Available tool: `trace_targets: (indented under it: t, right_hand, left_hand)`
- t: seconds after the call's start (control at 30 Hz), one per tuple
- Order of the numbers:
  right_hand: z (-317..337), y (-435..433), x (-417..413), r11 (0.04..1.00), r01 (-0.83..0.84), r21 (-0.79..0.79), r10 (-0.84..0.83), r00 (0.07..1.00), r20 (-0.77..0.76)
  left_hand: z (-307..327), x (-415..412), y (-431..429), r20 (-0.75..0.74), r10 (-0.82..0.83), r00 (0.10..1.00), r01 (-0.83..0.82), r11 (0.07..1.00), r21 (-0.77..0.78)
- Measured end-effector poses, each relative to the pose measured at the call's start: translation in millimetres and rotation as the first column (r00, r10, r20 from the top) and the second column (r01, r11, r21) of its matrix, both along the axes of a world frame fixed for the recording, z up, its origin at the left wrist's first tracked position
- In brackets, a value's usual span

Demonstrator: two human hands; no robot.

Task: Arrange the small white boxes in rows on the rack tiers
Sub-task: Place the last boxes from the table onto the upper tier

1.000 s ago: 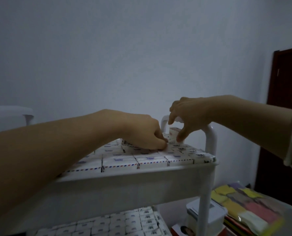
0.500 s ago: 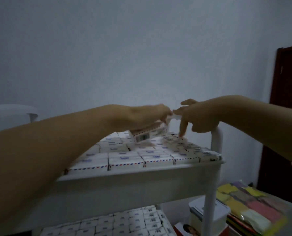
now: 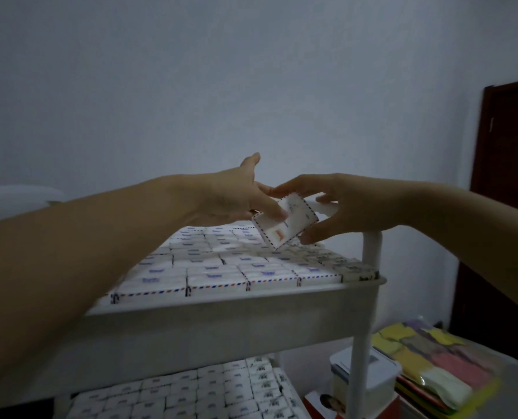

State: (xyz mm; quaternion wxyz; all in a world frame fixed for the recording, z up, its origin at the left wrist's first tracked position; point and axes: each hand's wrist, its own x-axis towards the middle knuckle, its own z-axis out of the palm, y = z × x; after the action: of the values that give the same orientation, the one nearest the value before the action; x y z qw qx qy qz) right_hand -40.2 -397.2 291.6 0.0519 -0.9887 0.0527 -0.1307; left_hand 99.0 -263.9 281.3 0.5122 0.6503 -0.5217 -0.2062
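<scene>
A small white box (image 3: 294, 219) with a dashed red-and-blue border is held tilted in the air above the far right of the top tier. My left hand (image 3: 236, 198) grips its left side with thumb raised. My right hand (image 3: 339, 204) grips its right side, fingers above and thumb below. Rows of the same white boxes (image 3: 221, 267) lie flat and fill the top tier of the white rack (image 3: 221, 316). More rows of boxes (image 3: 191, 391) cover the lower tier.
The rack's white post (image 3: 363, 343) and curved handle stand at the right corner. Beside it sit a clear lidded container (image 3: 369, 376) and a bag of coloured packets (image 3: 433, 361). A dark brown door (image 3: 505, 207) is at the far right. A plain wall is behind.
The left hand lifted one box off the top tier and turned it up. The right hand rose from the row and took hold of the box's other side.
</scene>
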Motion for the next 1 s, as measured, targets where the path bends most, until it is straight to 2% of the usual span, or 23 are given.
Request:
trace_targets:
  t: [0.07, 0.17, 0.23, 0.37, 0.5, 0.57, 0.7, 0.8, 0.87, 0.93, 1.0]
  right_hand:
    - [-4, 0, 0, 0.999, -0.012, -0.042, 0.015, 0.997, 0.076]
    - [-8, 2, 1, 0.989, 0.062, -0.137, -0.028, 0.972, 0.233]
    - [-7, 3, 0, 0.987, 0.121, -0.107, -0.077, 0.935, 0.346]
    - [-1, 9, -6, 0.982, 0.186, -0.004, -0.175, 0.932, 0.318]
    - [7, 8, -6, 0.972, 0.223, -0.072, -0.181, 0.91, 0.374]
    - [10, 6, -7, 0.981, 0.183, -0.071, -0.141, 0.908, 0.395]
    - [15, 12, -12, 1.0, 0.025, -0.004, -0.022, 0.959, 0.282]
    - [23, 16, -20, 0.997, 0.057, -0.049, -0.052, 0.993, 0.103]
    - [28, 17, -25, 0.994, 0.08, 0.081, -0.08, 0.997, 0.003]
    - [31, 17, -30, 0.98, 0.097, 0.172, -0.092, 0.995, -0.035]
    - [32, 18, -33, 0.982, 0.109, 0.153, -0.105, 0.994, -0.032]
  left_hand:
    - [-2, 0, -2, -0.007, 0.004, 1.0, -0.004, 1.0, -0.02]
    - [-6, 2, -4, -0.041, 0.014, 0.999, -0.014, 1.0, -0.009]
    - [-7, 3, -2, -0.054, 0.007, 0.998, -0.006, 1.0, 0.025]
    - [-5, 3, -1, -0.116, -0.01, 0.993, 0.006, 0.999, -0.033]
    - [-8, 3, -4, -0.145, 0.021, 0.989, -0.038, 0.993, -0.116]
    - [-8, 1, -5, -0.139, -0.014, 0.99, -0.01, 0.986, -0.169]
    - [-8, -8, -6, -0.13, -0.074, 0.989, 0.042, 0.971, -0.234]
    - [-10, -10, -9, -0.114, -0.085, 0.99, 0.055, 0.968, -0.245]
    - [-10, -11, -11, -0.087, -0.08, 0.993, 0.058, 0.972, -0.227]
    - [-11, -12, -12, -0.082, -0.074, 0.994, 0.055, 0.977, -0.204]
    - [-11, -13, -12, -0.06, -0.013, 0.998, 0.002, 0.985, -0.172]
